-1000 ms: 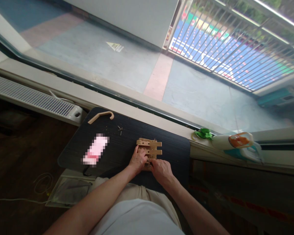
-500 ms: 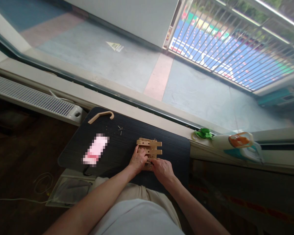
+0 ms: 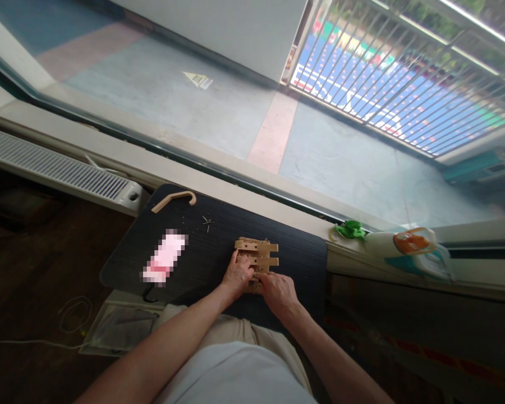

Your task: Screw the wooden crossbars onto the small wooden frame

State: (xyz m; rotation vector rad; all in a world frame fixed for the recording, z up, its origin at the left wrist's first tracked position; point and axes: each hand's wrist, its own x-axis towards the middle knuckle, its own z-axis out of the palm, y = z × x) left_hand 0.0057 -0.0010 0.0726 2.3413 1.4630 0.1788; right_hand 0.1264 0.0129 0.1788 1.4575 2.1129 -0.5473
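Note:
A small wooden piece [image 3: 264, 247] with parallel slats, the far ones showing small dark holes, lies on the dark table [image 3: 219, 224]. My left hand [image 3: 237, 276] grips it from the near left, one finger stretched along its left edge and the others bent over the slats. At the near right side, my right hand [image 3: 280, 289] is closed, its fingertips at the near slat close to my left fingers. Something small and dark shows by those fingertips; what it is, I cannot make out. Both hands partly cover the near end of the piece.
A hooked wooden strip [image 3: 174, 199] lies at the table's far left, with several small metal pins [image 3: 206, 223] nearby. A blurred-out pink and white item [image 3: 165, 258] is on the left. On the sill [image 3: 278, 216] are a green cloth [image 3: 350, 229] and a white bottle [image 3: 382, 244].

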